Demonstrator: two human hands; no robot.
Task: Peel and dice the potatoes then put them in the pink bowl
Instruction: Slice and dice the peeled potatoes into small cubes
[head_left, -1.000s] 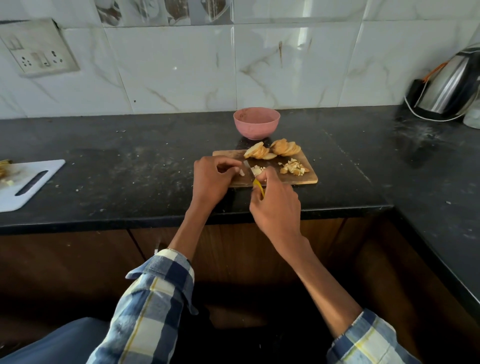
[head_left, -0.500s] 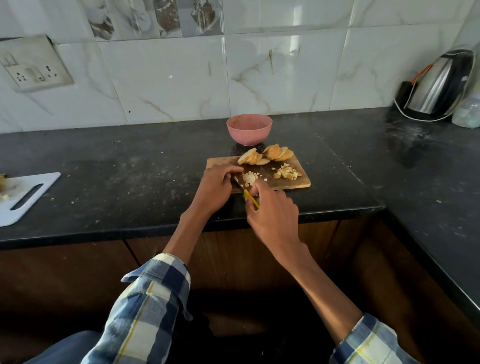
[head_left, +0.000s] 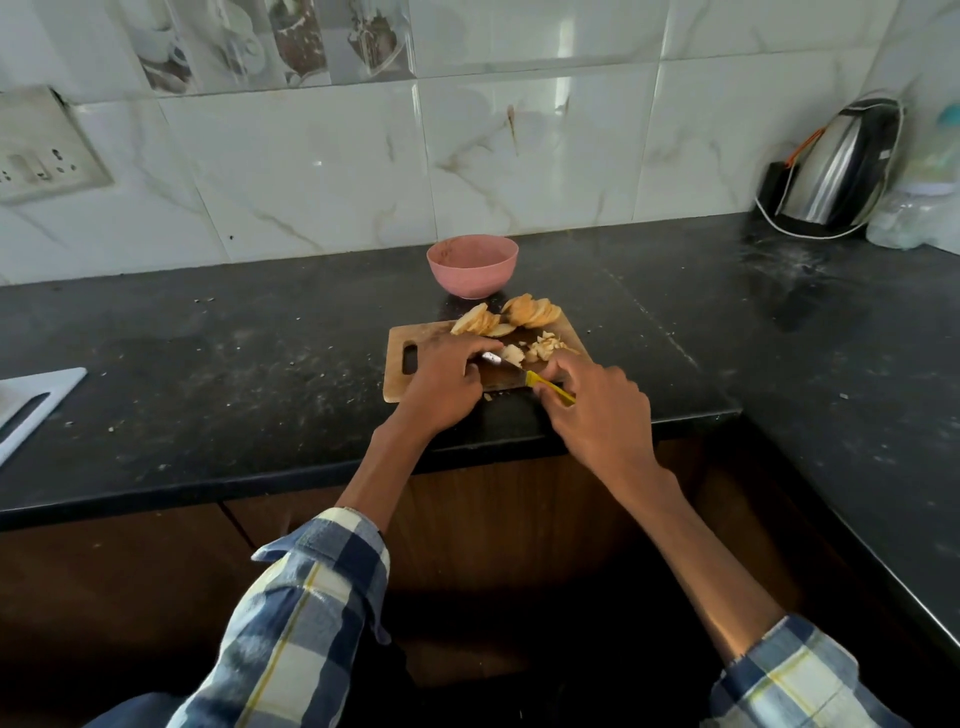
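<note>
**Knife lies crosswise between the two hands, the potato piece at its tip**

The right hand curls its fingers round the yellow handle of the knife, and the blade runs from that grip up and to the left across the wooden cutting board. Its long axis slants from the near right toward the far left, ending beside the left hand. The left hand rests on the board with its fingers bent down over the blade's far end, next to a small pale potato piece; whether they pinch that piece or only steady it cannot be told from here. The piece lies just beyond the blade, on the far side of it from the person, so the left hand is the nearer one to it.

A loose heap of diced potato sits just right of that piece, touching or nearly so. Behind it, at the board's far edge, two fanned stacks of potato slices lean against each other, pale yellow with browner rims, not yet diced. The pink bowl stands on the table just behind the board, and no potato shows in it.
</note>
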